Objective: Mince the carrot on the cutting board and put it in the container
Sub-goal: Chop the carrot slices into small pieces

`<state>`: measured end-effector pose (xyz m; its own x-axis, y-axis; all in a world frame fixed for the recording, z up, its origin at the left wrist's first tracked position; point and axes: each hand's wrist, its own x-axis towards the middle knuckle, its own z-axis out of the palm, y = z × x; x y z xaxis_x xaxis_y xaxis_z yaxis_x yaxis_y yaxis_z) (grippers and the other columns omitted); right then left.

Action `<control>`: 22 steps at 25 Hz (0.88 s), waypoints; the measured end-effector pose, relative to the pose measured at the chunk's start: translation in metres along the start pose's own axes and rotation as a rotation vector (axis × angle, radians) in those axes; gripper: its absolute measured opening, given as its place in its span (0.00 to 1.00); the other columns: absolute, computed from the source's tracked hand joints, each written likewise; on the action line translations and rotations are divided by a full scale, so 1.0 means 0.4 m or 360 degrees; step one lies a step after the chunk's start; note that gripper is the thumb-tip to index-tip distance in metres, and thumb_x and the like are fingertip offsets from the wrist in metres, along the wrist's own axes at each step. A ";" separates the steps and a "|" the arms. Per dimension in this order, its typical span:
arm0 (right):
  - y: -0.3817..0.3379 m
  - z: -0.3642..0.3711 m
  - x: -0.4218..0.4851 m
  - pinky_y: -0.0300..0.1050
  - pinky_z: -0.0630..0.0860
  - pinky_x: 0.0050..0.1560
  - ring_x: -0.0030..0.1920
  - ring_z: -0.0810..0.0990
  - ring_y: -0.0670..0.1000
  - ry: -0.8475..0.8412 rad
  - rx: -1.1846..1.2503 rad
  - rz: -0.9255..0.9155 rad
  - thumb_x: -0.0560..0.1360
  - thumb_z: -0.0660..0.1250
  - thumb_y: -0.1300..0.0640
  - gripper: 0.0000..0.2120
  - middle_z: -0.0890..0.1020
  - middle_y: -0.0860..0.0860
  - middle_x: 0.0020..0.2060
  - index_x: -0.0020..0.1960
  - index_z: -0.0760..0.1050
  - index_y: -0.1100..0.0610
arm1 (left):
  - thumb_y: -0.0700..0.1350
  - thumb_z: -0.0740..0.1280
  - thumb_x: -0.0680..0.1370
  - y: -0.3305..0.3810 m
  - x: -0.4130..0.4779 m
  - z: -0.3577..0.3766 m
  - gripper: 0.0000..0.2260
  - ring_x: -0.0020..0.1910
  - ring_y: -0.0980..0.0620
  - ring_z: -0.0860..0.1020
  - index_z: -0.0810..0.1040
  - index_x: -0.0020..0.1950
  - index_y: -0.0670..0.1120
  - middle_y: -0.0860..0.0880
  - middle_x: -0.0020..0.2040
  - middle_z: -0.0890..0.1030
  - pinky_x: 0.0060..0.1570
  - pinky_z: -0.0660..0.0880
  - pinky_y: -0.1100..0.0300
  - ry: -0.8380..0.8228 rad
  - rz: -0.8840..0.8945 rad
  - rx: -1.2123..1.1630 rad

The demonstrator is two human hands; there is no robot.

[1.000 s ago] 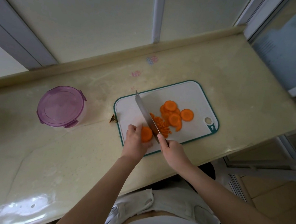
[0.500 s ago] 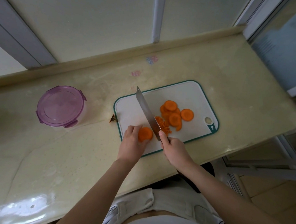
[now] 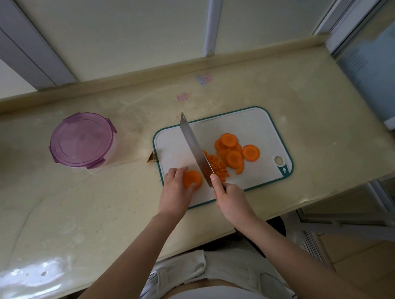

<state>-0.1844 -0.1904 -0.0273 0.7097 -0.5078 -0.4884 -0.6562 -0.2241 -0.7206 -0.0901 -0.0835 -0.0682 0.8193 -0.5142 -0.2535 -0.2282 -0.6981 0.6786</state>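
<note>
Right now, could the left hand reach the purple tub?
Probably yes. The left hand holds a carrot slice, but only bare counter lies between it and the purple tub; the knife is on its other side.

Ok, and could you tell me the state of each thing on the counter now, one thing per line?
container: closed, purple lid on.
knife: gripped by the right hand, blade over the cutting board.
carrot slice: whole, held on the board by the left hand.
minced carrot: small pile right of the blade.
other carrot slices: uncut, overlapping on the board.
</note>
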 end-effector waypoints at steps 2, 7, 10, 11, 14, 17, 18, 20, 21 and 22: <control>-0.004 -0.002 -0.005 0.41 0.67 0.30 0.21 0.66 0.43 -0.0014 0.0004 -0.0004 0.80 0.50 0.39 0.29 0.67 0.48 0.21 0.28 0.64 0.57 | 0.44 0.65 0.78 -0.001 -0.001 0.002 0.20 0.63 0.48 0.68 0.68 0.69 0.43 0.45 0.62 0.69 0.61 0.66 0.60 0.0006 0.0020 0.0027; -0.014 0.007 -0.015 0.42 0.67 0.31 0.22 0.67 0.44 -0.0043 -0.0003 0.0004 0.80 0.51 0.40 0.28 0.67 0.48 0.21 0.28 0.64 0.57 | 0.45 0.59 0.80 0.000 0.002 0.010 0.16 0.60 0.49 0.70 0.69 0.67 0.42 0.45 0.60 0.70 0.61 0.68 0.58 0.0096 -0.0041 -0.0127; -0.012 0.014 -0.011 0.45 0.69 0.35 0.25 0.68 0.48 -0.0049 -0.0058 0.0028 0.80 0.51 0.39 0.29 0.67 0.50 0.22 0.28 0.64 0.58 | 0.42 0.62 0.79 0.000 0.016 0.013 0.12 0.55 0.48 0.72 0.73 0.62 0.40 0.45 0.56 0.70 0.57 0.68 0.62 0.0113 -0.0095 -0.0179; -0.012 0.016 -0.010 0.45 0.69 0.35 0.25 0.68 0.48 -0.0055 -0.0071 0.0032 0.79 0.50 0.39 0.29 0.67 0.50 0.23 0.29 0.64 0.59 | 0.41 0.63 0.79 -0.002 0.019 0.014 0.11 0.54 0.48 0.72 0.74 0.60 0.40 0.45 0.55 0.70 0.56 0.68 0.63 0.0109 -0.0098 -0.0187; -0.006 0.018 -0.010 0.46 0.69 0.35 0.25 0.68 0.49 -0.0042 -0.0097 0.0025 0.79 0.50 0.38 0.30 0.68 0.51 0.23 0.31 0.66 0.61 | 0.40 0.63 0.78 -0.007 0.019 0.017 0.10 0.53 0.49 0.72 0.75 0.59 0.40 0.46 0.53 0.70 0.55 0.68 0.64 0.0110 -0.0092 -0.0215; -0.006 0.013 -0.013 0.46 0.70 0.35 0.25 0.69 0.49 -0.0034 -0.0124 0.0030 0.79 0.50 0.39 0.30 0.68 0.51 0.23 0.30 0.66 0.60 | 0.40 0.64 0.78 -0.012 0.019 0.020 0.10 0.53 0.49 0.72 0.75 0.58 0.39 0.46 0.52 0.70 0.55 0.67 0.64 0.0130 -0.0066 -0.0226; -0.007 0.011 -0.013 0.46 0.70 0.36 0.26 0.69 0.49 -0.0037 -0.0120 0.0039 0.79 0.50 0.39 0.29 0.69 0.51 0.24 0.30 0.65 0.60 | 0.40 0.64 0.78 -0.012 0.020 0.021 0.10 0.53 0.49 0.71 0.75 0.58 0.39 0.46 0.52 0.70 0.55 0.66 0.64 0.0128 -0.0062 -0.0224; -0.011 0.011 -0.012 0.45 0.70 0.35 0.26 0.69 0.49 -0.0039 -0.0145 0.0054 0.80 0.50 0.39 0.29 0.68 0.51 0.24 0.30 0.64 0.59 | 0.40 0.64 0.78 -0.012 0.021 0.020 0.10 0.53 0.49 0.71 0.75 0.58 0.40 0.46 0.52 0.70 0.55 0.66 0.65 0.0118 -0.0064 -0.0221; -0.014 0.012 -0.011 0.44 0.69 0.33 0.26 0.69 0.49 -0.0035 -0.0165 0.0069 0.80 0.50 0.40 0.29 0.68 0.51 0.24 0.29 0.63 0.59 | 0.40 0.64 0.78 -0.013 0.021 0.020 0.10 0.53 0.49 0.71 0.75 0.58 0.40 0.46 0.52 0.70 0.54 0.66 0.65 0.0118 -0.0059 -0.0217; -0.016 0.014 -0.010 0.43 0.68 0.32 0.26 0.69 0.48 -0.0029 -0.0182 0.0087 0.80 0.50 0.40 0.29 0.68 0.51 0.24 0.29 0.63 0.58 | 0.40 0.64 0.78 -0.014 0.022 0.019 0.09 0.53 0.49 0.71 0.75 0.57 0.40 0.46 0.52 0.71 0.54 0.65 0.66 0.0120 -0.0049 -0.0209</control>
<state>-0.1816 -0.1822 -0.0238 0.6758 -0.5071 -0.5349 -0.7183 -0.2903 -0.6323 -0.0856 -0.0878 -0.0796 0.8633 -0.4510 -0.2264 -0.1357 -0.6395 0.7567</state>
